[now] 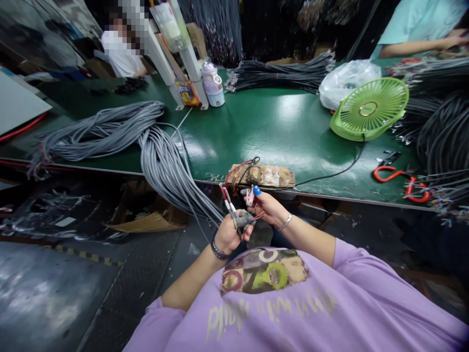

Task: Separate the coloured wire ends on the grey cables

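Observation:
My left hand [230, 231], a dark bracelet at its wrist, is closed around the stripped ends of grey cables [231, 209]. Grey coverings wrap some of its fingers. Thin coloured wires [259, 215] stick out from this hand to the right. Close beside it, my right hand [269, 208] has a blue cover on one fingertip and pinches a small pale pink piece [249, 197], whose kind is too small to make out. Behind both hands, a wooden block [273, 176] with tape and red and black wires lies at the bench edge.
A long bundle of grey cable [164, 161] drapes over the green bench [256, 122]. Rightward are a green fan [368, 110], red-handled pliers [388, 174], a plastic bag [348, 80] and black cables [447, 132]. A bottle [213, 87] stands beside a post. Two other people work across the bench.

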The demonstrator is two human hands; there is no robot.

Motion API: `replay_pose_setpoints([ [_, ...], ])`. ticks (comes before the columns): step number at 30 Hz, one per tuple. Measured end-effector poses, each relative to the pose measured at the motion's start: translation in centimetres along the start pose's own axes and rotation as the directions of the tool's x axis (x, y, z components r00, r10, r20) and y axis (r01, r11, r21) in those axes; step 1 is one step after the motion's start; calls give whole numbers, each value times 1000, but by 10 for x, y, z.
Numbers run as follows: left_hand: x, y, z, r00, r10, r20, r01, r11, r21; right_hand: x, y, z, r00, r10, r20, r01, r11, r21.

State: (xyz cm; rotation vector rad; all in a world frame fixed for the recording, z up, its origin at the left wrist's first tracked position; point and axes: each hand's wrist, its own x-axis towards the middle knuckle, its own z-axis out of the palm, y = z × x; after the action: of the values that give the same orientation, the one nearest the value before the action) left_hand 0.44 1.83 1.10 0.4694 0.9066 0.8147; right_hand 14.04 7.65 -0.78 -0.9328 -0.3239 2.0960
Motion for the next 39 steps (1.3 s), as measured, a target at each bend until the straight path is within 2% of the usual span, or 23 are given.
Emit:
replay_pose_setpoints([
  [7, 6, -4, -1, 999, -17, -45, 18, 999, 26, 4, 3, 2, 999, -39, -37, 41, 997, 67],
  [14, 4, -3, 1, 998, -19, -65, 24, 997, 72, -1, 4, 1, 1000, -24, -18, 24, 1000, 3],
  [20, -7, -3, 1, 999, 20, -47, -15, 995, 96, -7, -2, -1, 996, 83, 41, -81, 996, -46],
  [24, -14, -7, 2, 999, 34, -37, -30, 992, 126, -11, -5, -1, 997, 39, 62, -33, 995, -93],
  [29, -13, -8, 3, 987, 119, -109, -108, 989, 102, -12, -5, 0, 1000, 8, 15, -6, 995, -104],
  [33, -9, -7, 4, 983, 104, -150, -94, 993, 72, -9, -5, 2, 999, 31, -7, -32, 990, -138],
  [36, -7, -6, 5, 983, 97, -158, -88, 994, 64, -5, -1, 1, 998, -64, -29, 58, 980, -188],
  [37, -6, -6, 5, 983, 100, -156, -91, 994, 64, -4, 0, 0, 988, -143, -55, 127, 965, -228],
  [39, -6, -5, 6, 983, 102, -153, -94, 994, 62, -3, 4, -2, 941, -320, -107, 266, 898, -350],
])
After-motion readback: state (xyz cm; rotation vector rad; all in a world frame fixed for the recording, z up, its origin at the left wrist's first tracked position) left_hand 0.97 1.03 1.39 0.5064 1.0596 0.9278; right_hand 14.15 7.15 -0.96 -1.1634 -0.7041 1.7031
